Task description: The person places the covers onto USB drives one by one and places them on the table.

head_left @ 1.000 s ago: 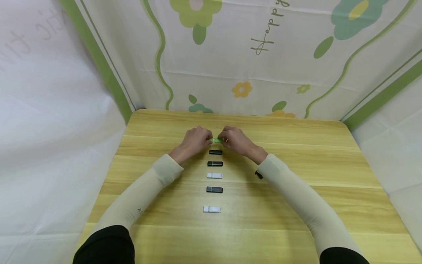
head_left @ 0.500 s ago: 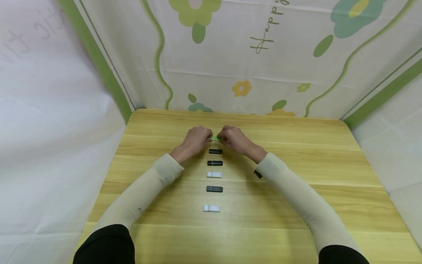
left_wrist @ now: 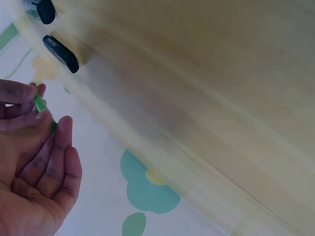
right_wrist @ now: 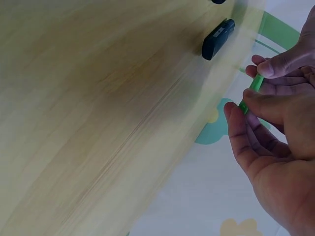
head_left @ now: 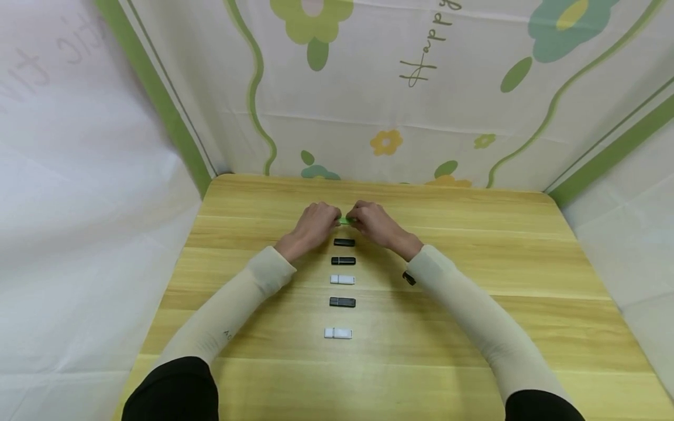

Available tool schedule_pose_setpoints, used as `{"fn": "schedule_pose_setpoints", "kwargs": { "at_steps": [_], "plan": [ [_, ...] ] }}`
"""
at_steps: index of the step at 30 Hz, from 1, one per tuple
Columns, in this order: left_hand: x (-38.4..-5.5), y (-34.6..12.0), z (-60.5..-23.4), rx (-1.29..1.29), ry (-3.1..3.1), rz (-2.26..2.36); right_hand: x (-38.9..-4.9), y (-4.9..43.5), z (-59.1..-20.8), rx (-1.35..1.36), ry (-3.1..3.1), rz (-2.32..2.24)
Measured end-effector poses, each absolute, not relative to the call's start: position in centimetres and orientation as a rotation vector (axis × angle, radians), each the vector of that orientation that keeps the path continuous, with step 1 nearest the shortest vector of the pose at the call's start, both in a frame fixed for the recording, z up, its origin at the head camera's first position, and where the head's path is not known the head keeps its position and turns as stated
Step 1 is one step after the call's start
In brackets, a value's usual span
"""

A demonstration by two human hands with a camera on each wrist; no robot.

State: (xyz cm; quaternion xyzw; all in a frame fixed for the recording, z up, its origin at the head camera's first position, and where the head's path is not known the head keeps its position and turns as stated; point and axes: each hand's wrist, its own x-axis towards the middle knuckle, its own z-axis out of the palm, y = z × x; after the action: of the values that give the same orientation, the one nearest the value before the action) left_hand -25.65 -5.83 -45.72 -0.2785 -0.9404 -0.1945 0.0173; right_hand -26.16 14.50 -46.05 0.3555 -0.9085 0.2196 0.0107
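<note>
A slim green USB stick (head_left: 344,221) is held level between both hands near the far side of the table, beyond a row of other sticks. My left hand (head_left: 315,223) pinches its left end between thumb and fingers. At the other end, the thumb and fingertips of my right hand (head_left: 375,224) grip it. The left wrist view shows the green stick (left_wrist: 40,103) partly covered by fingers, and the same goes for the right wrist view. Closest to the hands lies a black USB stick (head_left: 344,242) on the table.
Toward the near edge, the row continues with another black USB stick (head_left: 343,261), a white one (head_left: 343,280), a dark one (head_left: 343,302) and a white one (head_left: 338,333). The wooden table (head_left: 474,351) ends at a hanging printed cloth (head_left: 337,117).
Both hands keep hold of the green USB stick. The left hand and forearm have shifted slightly to the right, and the right forearm a little inward. The row lies as before.
</note>
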Motion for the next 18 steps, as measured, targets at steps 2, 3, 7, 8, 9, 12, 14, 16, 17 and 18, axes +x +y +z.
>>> {"fn": "schedule_pose_setpoints", "kwargs": {
  "at_steps": [2, 3, 7, 8, 9, 12, 14, 16, 17, 18],
  "plan": [
    [-25.7, -5.9, -45.8, -0.857, -2.918, -0.609, -26.2, 14.4, -46.1, 1.105, -2.834, 0.685],
    [-25.7, -5.9, -45.9, -0.853, -2.918, -0.613, -26.3, 14.3, -46.1, 1.103, -2.837, 0.683],
    [-25.9, -5.8, -46.0, -0.842, -2.920, -0.601, -26.5, 14.1, -46.2, 1.085, -2.858, 0.677],
    [-25.9, -5.8, -46.0, -0.841, -2.921, -0.593, -26.5, 14.1, -46.2, 1.081, -2.864, 0.673],
    [-26.0, -5.8, -46.0, -0.840, -2.923, -0.578, -26.6, 14.1, -46.3, 1.076, -2.870, 0.671],
    [-26.3, -5.7, -46.2, -0.838, -2.934, -0.534, -26.8, 14.0, -46.5, 1.058, -2.887, 0.669],
    [-26.5, -5.7, -46.3, -0.828, -2.948, -0.514, -27.0, 13.9, -46.6, 1.051, -2.893, 0.667],
    [-26.6, -5.6, -46.4, -0.814, -2.961, -0.506, -27.2, 13.9, -46.7, 1.045, -2.900, 0.668],
    [-26.7, -5.6, -46.5, -0.803, -2.970, -0.501, -27.2, 14.0, -46.8, 1.043, -2.901, 0.668],
    [-26.8, -5.5, -46.5, -0.793, -2.978, -0.500, -27.3, 14.0, -47.0, 1.041, -2.904, 0.667]
  ]
}}
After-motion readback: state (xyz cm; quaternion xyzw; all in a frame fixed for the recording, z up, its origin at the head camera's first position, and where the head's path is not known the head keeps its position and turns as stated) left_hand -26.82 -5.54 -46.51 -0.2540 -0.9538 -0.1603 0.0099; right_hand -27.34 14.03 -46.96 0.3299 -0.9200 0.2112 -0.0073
